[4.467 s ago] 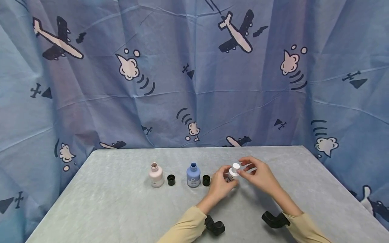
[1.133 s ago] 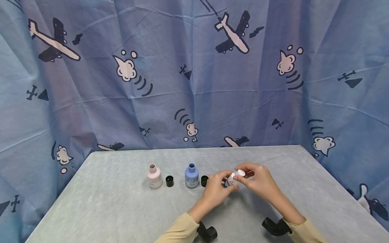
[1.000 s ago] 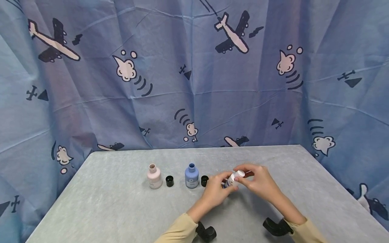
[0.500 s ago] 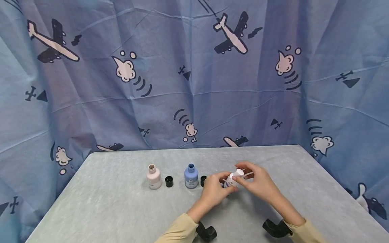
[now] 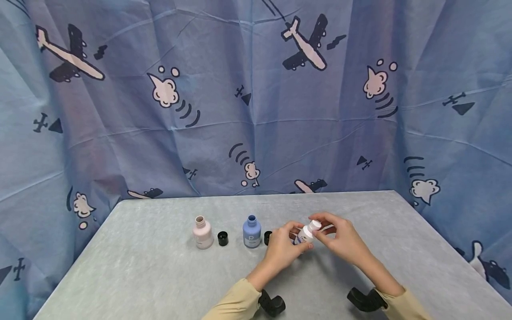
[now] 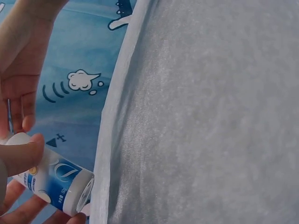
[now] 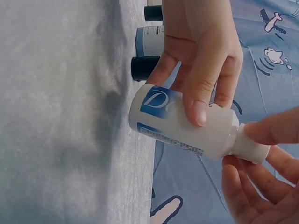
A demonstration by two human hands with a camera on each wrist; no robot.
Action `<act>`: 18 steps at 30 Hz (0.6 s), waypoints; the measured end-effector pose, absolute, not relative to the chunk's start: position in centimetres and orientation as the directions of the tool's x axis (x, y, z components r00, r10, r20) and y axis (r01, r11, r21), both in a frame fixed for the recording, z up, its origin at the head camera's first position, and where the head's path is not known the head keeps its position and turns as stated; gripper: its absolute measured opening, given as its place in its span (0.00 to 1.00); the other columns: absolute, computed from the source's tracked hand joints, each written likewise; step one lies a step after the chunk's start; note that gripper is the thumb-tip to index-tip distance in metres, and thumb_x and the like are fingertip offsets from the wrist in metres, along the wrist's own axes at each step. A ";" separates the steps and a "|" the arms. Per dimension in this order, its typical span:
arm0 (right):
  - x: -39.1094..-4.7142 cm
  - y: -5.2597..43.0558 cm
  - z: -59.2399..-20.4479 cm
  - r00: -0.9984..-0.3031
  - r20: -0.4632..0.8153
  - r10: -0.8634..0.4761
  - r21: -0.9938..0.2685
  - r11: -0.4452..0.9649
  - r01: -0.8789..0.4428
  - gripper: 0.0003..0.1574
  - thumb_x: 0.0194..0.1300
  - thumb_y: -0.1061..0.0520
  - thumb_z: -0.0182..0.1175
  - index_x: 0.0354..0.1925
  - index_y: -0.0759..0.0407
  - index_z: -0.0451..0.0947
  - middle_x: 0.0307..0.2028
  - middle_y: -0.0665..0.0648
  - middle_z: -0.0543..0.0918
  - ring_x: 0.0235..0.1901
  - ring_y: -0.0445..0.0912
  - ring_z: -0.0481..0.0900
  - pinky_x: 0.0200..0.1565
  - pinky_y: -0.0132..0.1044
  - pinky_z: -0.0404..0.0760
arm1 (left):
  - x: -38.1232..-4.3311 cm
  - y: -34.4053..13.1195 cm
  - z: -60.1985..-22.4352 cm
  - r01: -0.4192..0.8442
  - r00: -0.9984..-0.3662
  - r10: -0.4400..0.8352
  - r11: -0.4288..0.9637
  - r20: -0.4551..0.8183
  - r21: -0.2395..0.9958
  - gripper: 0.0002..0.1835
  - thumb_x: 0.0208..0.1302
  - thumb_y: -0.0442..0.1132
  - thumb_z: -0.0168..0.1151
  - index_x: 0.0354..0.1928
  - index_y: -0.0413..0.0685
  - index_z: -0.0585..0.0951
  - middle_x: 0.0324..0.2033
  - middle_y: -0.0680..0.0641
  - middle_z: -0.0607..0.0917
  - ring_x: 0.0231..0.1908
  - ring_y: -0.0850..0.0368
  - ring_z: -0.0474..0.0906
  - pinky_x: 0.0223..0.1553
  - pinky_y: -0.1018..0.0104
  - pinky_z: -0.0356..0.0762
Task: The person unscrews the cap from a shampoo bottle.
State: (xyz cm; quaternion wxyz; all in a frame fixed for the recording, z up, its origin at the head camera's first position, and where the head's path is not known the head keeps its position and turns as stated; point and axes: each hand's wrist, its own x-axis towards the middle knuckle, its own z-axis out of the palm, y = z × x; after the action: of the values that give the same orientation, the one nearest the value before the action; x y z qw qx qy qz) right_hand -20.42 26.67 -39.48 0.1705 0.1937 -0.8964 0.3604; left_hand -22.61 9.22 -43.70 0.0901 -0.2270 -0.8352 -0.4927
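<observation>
My left hand (image 5: 282, 249) grips the body of a small white bottle (image 5: 306, 235) with a blue-and-white label, thumb on the near side. The bottle tilts, its top leaning right. On its neck sits a white cap (image 7: 251, 145), which my right hand (image 5: 342, 238) pinches between thumb and fingers. In the left wrist view the bottle's base (image 6: 80, 192) points toward the tabletop, while my left thumb (image 6: 23, 156) covers part of the bottle. The right wrist view has the whole bottle lying across the gap between both hands.
Left of my hands on the grey table (image 5: 160, 275) stand an uncapped blue bottle (image 5: 251, 235) and an uncapped pale pink bottle (image 5: 203, 236). A black cap (image 5: 222, 238) lies between them. Another black cap (image 5: 267, 238) is partly hidden by my left hand. A patterned blue curtain (image 5: 224, 98) hangs behind.
The white bottle stood nearly upright at first, then tipped rightward. The right fingers, first beside the cap, have come onto it and shifted slightly around it. The other bottles stay put.
</observation>
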 end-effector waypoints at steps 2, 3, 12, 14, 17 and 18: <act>-20.5 26.7 -39.6 -0.864 0.447 -0.230 -0.580 0.661 -0.476 0.19 0.58 0.64 0.66 0.49 0.58 0.79 0.43 0.56 0.85 0.36 0.40 0.83 0.38 0.34 0.83 | -22.7 9.3 -43.8 0.475 -0.877 0.296 0.412 0.379 0.778 0.23 0.47 0.44 0.76 0.46 0.48 0.82 0.34 0.49 0.88 0.33 0.62 0.83 0.32 0.78 0.74; -20.5 26.7 -39.6 -0.863 0.449 -0.234 -0.579 0.660 -0.480 0.19 0.58 0.64 0.66 0.49 0.58 0.79 0.43 0.56 0.85 0.36 0.40 0.82 0.38 0.34 0.83 | -22.7 9.3 -43.8 0.479 -0.875 0.299 0.411 0.381 0.776 0.22 0.47 0.44 0.76 0.46 0.48 0.82 0.34 0.49 0.88 0.33 0.62 0.83 0.32 0.78 0.74; -20.5 26.7 -39.9 -0.846 0.480 -0.231 -0.575 0.645 -0.502 0.15 0.57 0.58 0.69 0.44 0.57 0.81 0.41 0.52 0.85 0.37 0.34 0.79 0.39 0.34 0.82 | -22.8 9.5 -44.0 0.545 -0.836 0.326 0.398 0.441 0.738 0.21 0.48 0.41 0.75 0.46 0.47 0.83 0.35 0.48 0.88 0.33 0.62 0.84 0.34 0.77 0.77; -20.5 26.7 -39.9 -0.845 0.484 -0.229 -0.575 0.644 -0.504 0.15 0.56 0.57 0.69 0.43 0.55 0.81 0.41 0.51 0.85 0.38 0.35 0.79 0.39 0.34 0.82 | -22.7 9.5 -44.0 0.559 -0.827 0.331 0.397 0.454 0.728 0.21 0.48 0.42 0.75 0.46 0.47 0.83 0.35 0.48 0.88 0.33 0.62 0.84 0.34 0.77 0.77; -20.5 26.6 -39.8 -0.849 0.482 -0.218 -0.578 0.649 -0.495 0.15 0.56 0.57 0.70 0.43 0.53 0.81 0.41 0.50 0.85 0.38 0.36 0.79 0.41 0.35 0.82 | -22.7 9.6 -44.0 0.565 -0.823 0.333 0.402 0.460 0.721 0.21 0.48 0.42 0.75 0.46 0.47 0.83 0.36 0.48 0.88 0.34 0.62 0.84 0.34 0.77 0.78; -20.4 26.6 -39.7 -0.852 0.479 -0.211 -0.579 0.653 -0.488 0.16 0.55 0.56 0.70 0.44 0.53 0.81 0.41 0.51 0.85 0.39 0.37 0.80 0.42 0.35 0.82 | -22.7 9.6 -44.0 0.564 -0.824 0.331 0.406 0.459 0.719 0.21 0.48 0.42 0.75 0.46 0.47 0.83 0.36 0.47 0.88 0.34 0.62 0.84 0.34 0.77 0.78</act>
State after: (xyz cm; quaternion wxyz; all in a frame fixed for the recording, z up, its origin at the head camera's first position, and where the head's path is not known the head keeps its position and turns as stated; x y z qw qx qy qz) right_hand -20.43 26.62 -39.74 0.1884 0.1966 -0.8893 0.3674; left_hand -22.72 9.63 -43.98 0.1228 -0.2698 -0.8294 -0.4735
